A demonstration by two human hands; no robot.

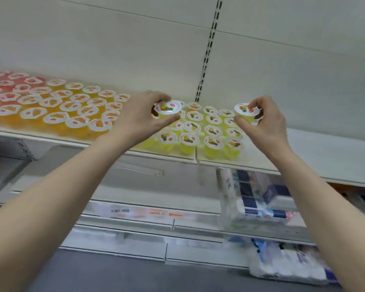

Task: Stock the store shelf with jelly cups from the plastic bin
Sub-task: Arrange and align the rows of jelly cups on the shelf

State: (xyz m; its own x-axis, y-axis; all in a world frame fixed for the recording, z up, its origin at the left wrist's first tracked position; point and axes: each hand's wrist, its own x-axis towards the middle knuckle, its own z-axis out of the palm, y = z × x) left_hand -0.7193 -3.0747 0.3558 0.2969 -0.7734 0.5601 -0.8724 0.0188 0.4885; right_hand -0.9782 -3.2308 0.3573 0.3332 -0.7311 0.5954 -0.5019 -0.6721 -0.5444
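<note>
Both arms reach up to a white store shelf (261,165). My left hand (139,116) grips a yellow jelly cup (168,109) with a white lid, held above the yellow group. My right hand (266,121) grips another yellow jelly cup (246,111) over the right edge of that group. Several yellow cups (213,131) stand in rows on the shelf between my hands. Orange cups (72,108) fill the shelf to the left, red cups (6,85) sit at the far left. The plastic bin is out of view.
Bare shelf surface (325,152) stretches right of the yellow cups. A slotted upright (209,45) runs up the white back panel. Lower shelves hold clear-wrapped packs (257,199) and white bundles (287,262). Grey floor (114,275) lies below.
</note>
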